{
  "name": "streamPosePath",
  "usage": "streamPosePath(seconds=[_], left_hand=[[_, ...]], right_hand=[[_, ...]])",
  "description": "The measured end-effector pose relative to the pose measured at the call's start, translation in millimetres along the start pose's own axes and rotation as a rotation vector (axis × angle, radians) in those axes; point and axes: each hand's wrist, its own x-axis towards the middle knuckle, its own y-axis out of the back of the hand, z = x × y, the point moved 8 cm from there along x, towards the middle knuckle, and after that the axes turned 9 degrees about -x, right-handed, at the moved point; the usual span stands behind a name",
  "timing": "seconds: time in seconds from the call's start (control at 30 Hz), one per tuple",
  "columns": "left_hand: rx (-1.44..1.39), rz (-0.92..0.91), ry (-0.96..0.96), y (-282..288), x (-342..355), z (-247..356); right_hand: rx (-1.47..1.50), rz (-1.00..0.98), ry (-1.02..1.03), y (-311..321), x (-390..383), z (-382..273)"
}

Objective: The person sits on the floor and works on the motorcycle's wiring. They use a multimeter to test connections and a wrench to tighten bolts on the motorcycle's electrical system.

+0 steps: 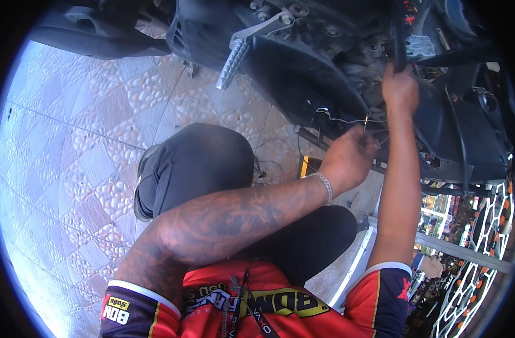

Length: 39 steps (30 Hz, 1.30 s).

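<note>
A motorcycle [308, 73] with dark body panels and a silver footpeg [233, 63] fills the top of the head view. My left hand [350, 160] is closed in a pinch on a thin metal rod [366, 121], which points up beside the dark cover. A thin pale wire [347, 120] runs past the rod's tip. Further right, my right hand [401, 91] reaches up into the motorcycle's side with curled fingers. A black tube-like part [400, 42] meets that hand. The right fingertips and whatever they grip are hidden among the dark parts.
Below the motorcycle, a yellow-and-black object [309, 167] lies on the floor near loose thin wires [271, 169]. The floor [88, 152] is patterned tile with pebble shapes. My bent knee [204, 155] is left of my hands. Display shelving [437, 219] stands at the right.
</note>
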Motion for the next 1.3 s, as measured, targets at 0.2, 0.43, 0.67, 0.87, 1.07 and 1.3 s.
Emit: streamPosePath(seconds=[0.2, 0.43, 0.67, 0.87, 1.07, 1.3], left_hand=[[0.005, -0.003, -0.021, -1.4, -3.3, -5.0], [0.024, -0.053, -0.021, -6.6, -15.2, -1.7], [-0.028, -0.028, -0.019, -2.4, -10.8, 0.2], [0.049, -0.063, -0.015, -1.4, -15.5, 4.1], [0.041, -0.061, 0.031, -0.5, -13.7, 0.2], [0.043, -0.056, 0.047, -1.3, -12.9, -3.4]], right_hand=[[0.039, 0.087, 0.066, -5.7, 2.2, 3.3], [0.05, 0.192, 0.099, -16.1, 6.0, 16.4], [0.309, 0.547, 0.276, -17.6, -6.0, 22.8], [0.512, 0.364, 0.125, -24.2, -16.6, 49.7], [0.897, -0.433, -0.234, -57.5, -51.2, 70.5], [0.653, -0.101, 0.07, 20.0, -48.7, 27.3]])
